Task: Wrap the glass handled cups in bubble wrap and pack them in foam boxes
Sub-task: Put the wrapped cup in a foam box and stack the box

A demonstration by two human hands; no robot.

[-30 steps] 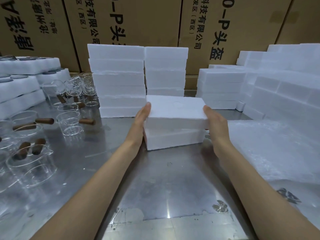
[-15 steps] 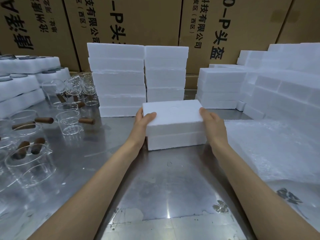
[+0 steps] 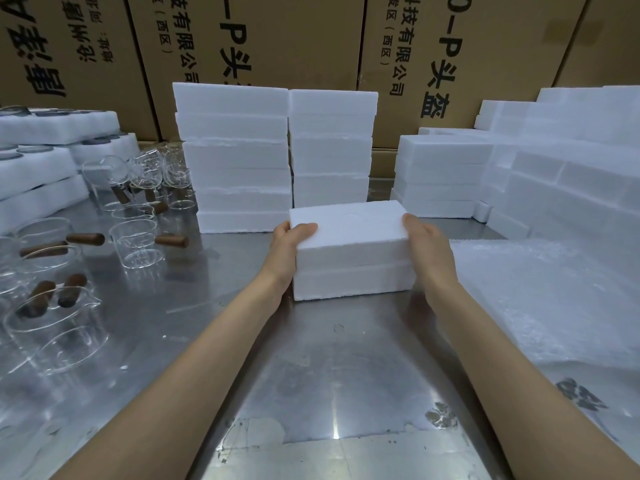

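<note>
A closed foam box (image 3: 349,251), lid seated on its base, sat on the steel counter (image 3: 311,375) between both hands, so one box seemed to be packed and closed, though its contents were hidden. Behind the foam box rose two stacks of foam boxes (image 3: 277,161); whether those were filled could not be told. Well to the left of the foam box many glass handled cups (image 3: 136,242) with brown wooden handles stood bare and unwrapped, and to its right lay a sheet of bubble wrap (image 3: 540,299), so most of the wrapping and packing looked still to be done.

The left hand (image 3: 287,251) gripped the box's left end, thumb curled over the lid's top edge and the remaining fingers hidden behind the side. The right hand (image 3: 427,251) pressed the box's right end, fingers running along the side. Both forearms reached straight forward from the near edge of the counter.
</note>
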